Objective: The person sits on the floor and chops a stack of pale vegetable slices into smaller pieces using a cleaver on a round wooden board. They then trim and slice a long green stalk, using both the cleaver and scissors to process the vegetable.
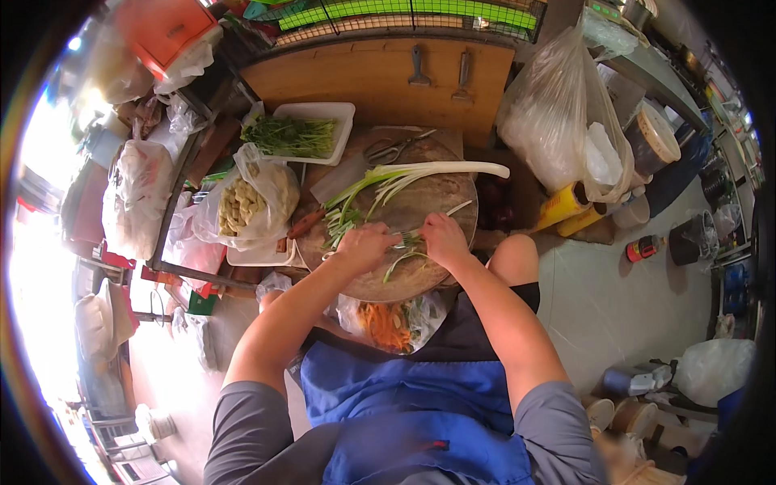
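Note:
A large round wooden chopping board (436, 188) lies before me. My left hand (368, 244) and my right hand (445, 237) are close together over its near part, both fingers closed on a thin bundle of green onion strands (408, 237) between them. Beyond them a long scallion (445, 169) with a white stalk lies across the board. Cut green pieces (341, 225) are heaped by my left hand, and a loose green strip (403, 259) curves below the hands. A cleaver with a wooden handle (307, 223) rests at the board's left, with black scissors (388, 151) at its far edge.
Behind the board stands a white tray (344, 130) of green herbs. To the left sits a plastic bag (282, 188) of pale chunks. A bag of shredded orange vegetable (385, 324) is below the board's near edge. Two peelers (418, 66) hang on a wooden panel (364, 73).

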Action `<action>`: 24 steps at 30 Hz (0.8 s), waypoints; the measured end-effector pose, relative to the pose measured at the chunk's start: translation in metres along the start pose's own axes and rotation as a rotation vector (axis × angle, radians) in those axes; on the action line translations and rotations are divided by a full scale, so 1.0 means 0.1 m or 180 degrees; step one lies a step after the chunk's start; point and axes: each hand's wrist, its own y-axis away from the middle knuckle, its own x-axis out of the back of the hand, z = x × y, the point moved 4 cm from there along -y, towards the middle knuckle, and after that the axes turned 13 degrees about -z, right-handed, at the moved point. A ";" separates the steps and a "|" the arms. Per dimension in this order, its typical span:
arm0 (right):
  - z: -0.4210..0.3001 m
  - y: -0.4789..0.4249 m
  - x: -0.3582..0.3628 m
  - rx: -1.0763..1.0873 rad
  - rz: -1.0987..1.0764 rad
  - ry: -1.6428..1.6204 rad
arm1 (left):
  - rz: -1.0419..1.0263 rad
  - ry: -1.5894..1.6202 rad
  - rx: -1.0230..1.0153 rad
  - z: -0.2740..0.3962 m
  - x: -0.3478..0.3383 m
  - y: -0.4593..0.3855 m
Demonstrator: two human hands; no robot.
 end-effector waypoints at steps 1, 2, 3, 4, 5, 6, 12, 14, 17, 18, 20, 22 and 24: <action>0.00 -0.01 0.00 -0.0028 -0.0143 0.0045 | 0.0049 -0.0056 -0.0039 -0.03 -0.01 0.03; -0.02 -0.01 0.00 -0.0028 -0.0195 0.0104 | -0.0021 -0.0010 -0.0029 -0.06 -0.05 0.06; -0.03 -0.01 0.02 -0.0024 -0.0242 0.0176 | -0.0076 0.0037 -0.0020 -0.09 -0.06 0.10; -0.05 -0.02 0.04 -0.0018 -0.0291 0.0248 | -0.0131 0.0085 -0.0009 -0.11 -0.07 0.13; -0.05 -0.04 0.06 -0.0014 -0.0313 0.0283 | -0.0136 0.0150 0.0010 -0.14 -0.08 0.17; -0.05 -0.03 0.07 -0.0014 -0.0339 0.0314 | -0.0148 0.0218 0.0026 -0.14 -0.07 0.22; -0.09 -0.04 0.10 0.0088 -0.0305 0.0290 | -0.0374 0.0377 0.0340 -0.33 -0.18 0.54; -0.09 -0.03 0.09 0.0105 -0.0266 0.0251 | -0.0368 0.0405 0.0437 -0.37 -0.21 0.66; -0.10 -0.03 0.06 0.0114 -0.0228 0.0259 | -0.0240 0.0467 0.0500 -0.45 -0.33 0.82; -0.09 -0.03 0.04 0.0115 -0.0194 0.0266 | -0.0115 0.0528 0.0452 -0.47 -0.38 0.87; -0.08 -0.01 0.01 0.0159 -0.0116 0.0189 | -0.0042 0.0660 0.0492 -0.51 -0.49 0.94; -0.04 0.02 0.01 0.0228 -0.0016 0.0034 | -0.0141 0.0794 0.0648 -0.47 -0.45 0.99; -0.07 0.02 0.01 0.0225 0.0090 0.0143 | -0.0019 0.0821 0.0637 -0.49 -0.49 1.04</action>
